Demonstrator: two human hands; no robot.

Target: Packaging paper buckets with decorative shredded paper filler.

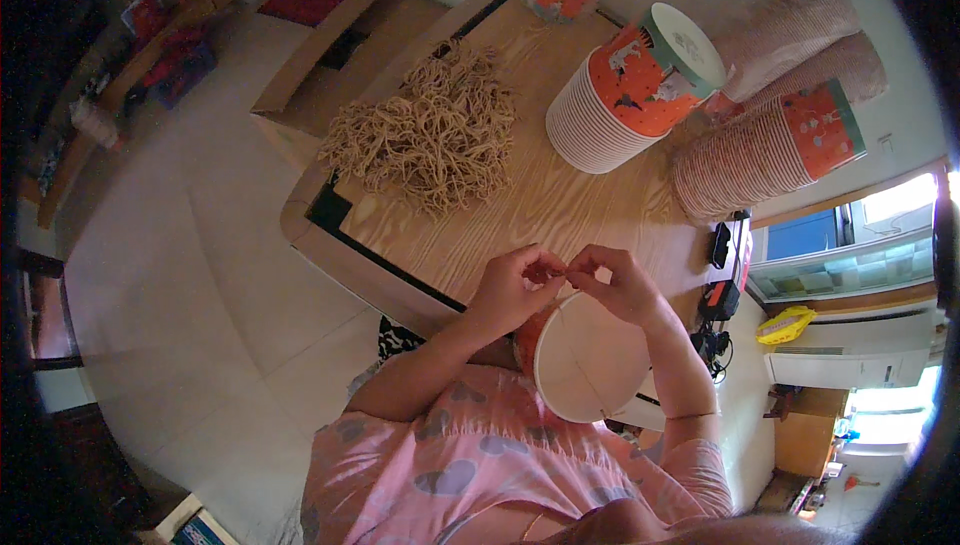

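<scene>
Against my front leans a paper bucket (590,360), white inside with an orange outer side, its mouth facing up. A thin string (585,357) crosses the opening, with a small tan end at the rim nearest me. At the far rim my left hand (517,290) and my right hand (617,283) meet, thumbs and fingertips pinched closely together. Between them they grip what looks like the string's other end, mostly covered by the fingers. Beyond my hands, a tangled heap of tan twine pieces (430,130) lies on the wooden table (570,215).
A stack of orange and green paper buckets (625,95) stands on the table, topped by an upside-down one. More stacks lie at the right (770,150), some in clear plastic. An open cardboard box (330,65) adjoins the far left edge. Black cables (712,345) sit right.
</scene>
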